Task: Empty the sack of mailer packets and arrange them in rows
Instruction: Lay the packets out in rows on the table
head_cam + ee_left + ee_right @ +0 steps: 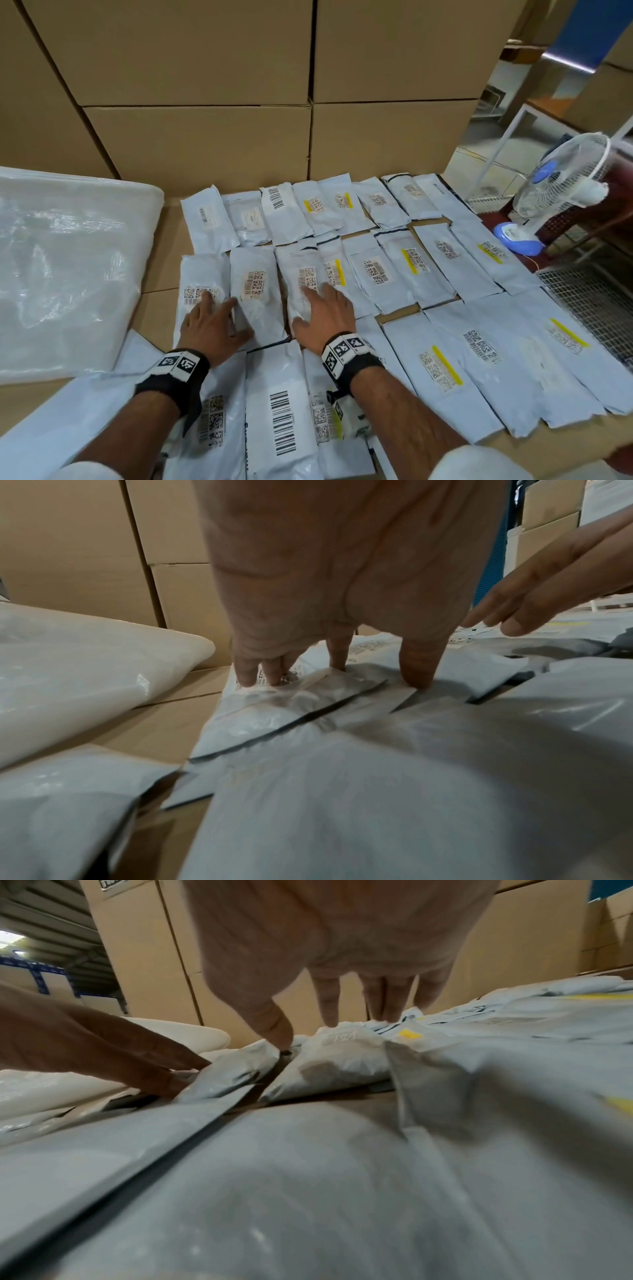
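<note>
Several grey mailer packets (390,274) with barcode labels lie in rows on a cardboard surface (161,257). My left hand (214,320) lies flat with spread fingers across the two leftmost packets of the middle row (202,291), its fingertips (246,679) pressing into the plastic. My right hand (323,313) rests flat on the third packet (301,284) of that row, fingers straight (329,1010). A large, flat translucent white sack (65,267) lies at the left. More packets (281,414) sit under my forearms in the nearest row.
Stacked brown cardboard boxes (205,102) form a wall behind the rows. A white and blue table fan (561,181) stands at the right on a dark red surface, beside a wire mesh rack (589,308).
</note>
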